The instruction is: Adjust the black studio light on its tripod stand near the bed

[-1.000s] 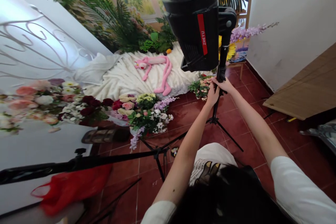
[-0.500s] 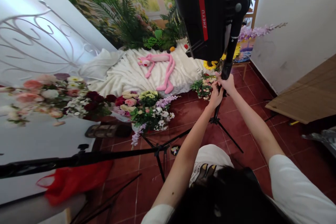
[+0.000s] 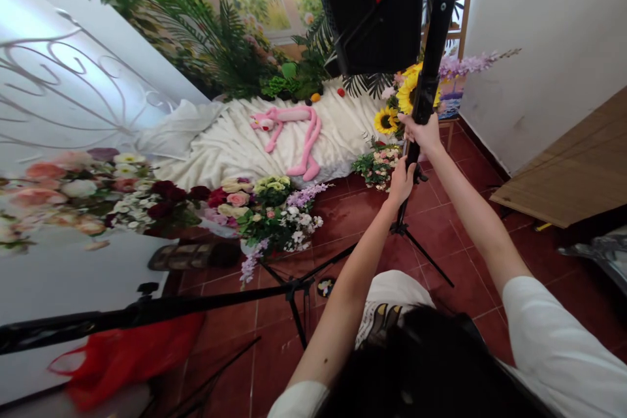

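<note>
Both hands are on a black light stand (image 3: pixel 434 39) that rises from the floor on spread legs. My right hand (image 3: pixel 425 133) wraps round the pole, the higher of the two. Just below it my left hand (image 3: pixel 402 179) is closed on the same pole, near a small clamp knob (image 3: pixel 420 175). A large black studio light (image 3: pixel 367 19) with a red stripe is fixed at the top, and its upper part runs out of view. Sunflowers (image 3: pixel 386 121) show directly behind the pole.
A second black stand (image 3: pixel 196 304) slants across the lower left. Artificial flowers (image 3: pixel 274 215) stand before a cream blanket (image 3: pixel 225 137) with a pink plush toy (image 3: pixel 308 144) on it. A cardboard sheet (image 3: pixel 563 173) leans at the right; a red bag (image 3: pixel 132 353) lies lower left.
The light and the upper pole have risen, and my right hand has moved up with them. My left hand stays low on the pole. More of the sunflowers now shows.
</note>
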A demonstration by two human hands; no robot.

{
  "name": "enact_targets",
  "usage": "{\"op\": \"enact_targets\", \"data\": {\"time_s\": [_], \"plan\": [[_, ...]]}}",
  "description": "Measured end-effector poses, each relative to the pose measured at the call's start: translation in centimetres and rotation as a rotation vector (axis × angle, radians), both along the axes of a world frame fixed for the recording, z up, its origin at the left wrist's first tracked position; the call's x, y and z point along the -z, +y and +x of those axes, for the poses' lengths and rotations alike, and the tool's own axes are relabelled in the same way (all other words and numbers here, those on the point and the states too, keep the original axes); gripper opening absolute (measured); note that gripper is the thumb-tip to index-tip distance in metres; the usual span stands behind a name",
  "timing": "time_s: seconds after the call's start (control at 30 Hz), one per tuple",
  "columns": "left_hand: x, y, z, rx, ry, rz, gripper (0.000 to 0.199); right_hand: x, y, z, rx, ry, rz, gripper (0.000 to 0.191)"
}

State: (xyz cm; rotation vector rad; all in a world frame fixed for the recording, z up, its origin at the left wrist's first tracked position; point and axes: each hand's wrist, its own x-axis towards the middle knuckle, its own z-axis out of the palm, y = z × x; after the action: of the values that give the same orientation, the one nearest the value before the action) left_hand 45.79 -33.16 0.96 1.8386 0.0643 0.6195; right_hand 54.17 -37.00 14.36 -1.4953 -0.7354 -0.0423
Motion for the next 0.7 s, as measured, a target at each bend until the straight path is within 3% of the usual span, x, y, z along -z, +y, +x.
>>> {"op": "enact_targets", "data": {"time_s": [0.3, 0.43, 0.57, 0.7], "plan": [[-0.6, -0.4, -0.5, -0.062, 0.007, -0.025, 0.061, -1.2, -0.6, -0.1, -0.04, -0.009, -0.046, 0.053], [-0.7, -0.3, -0.5, -0.08, -0.012, -0.025, 0.062, -1.8, -1.7, 0.2, -0.036, -0.07, -0.141, 0.053], [-0.4, -0.3, -0.3, -0.095, -0.032, -0.029, 0.067, -1.5, -5.6, 0.0, 0.01, -0.228, -0.325, 0.056], [-0.2, -0.4, -0.2, -0.085, -0.05, -0.044, 0.066, 1.1, -10.7, -2.1, 0.021, -0.31, -0.636, 0.053]]}}
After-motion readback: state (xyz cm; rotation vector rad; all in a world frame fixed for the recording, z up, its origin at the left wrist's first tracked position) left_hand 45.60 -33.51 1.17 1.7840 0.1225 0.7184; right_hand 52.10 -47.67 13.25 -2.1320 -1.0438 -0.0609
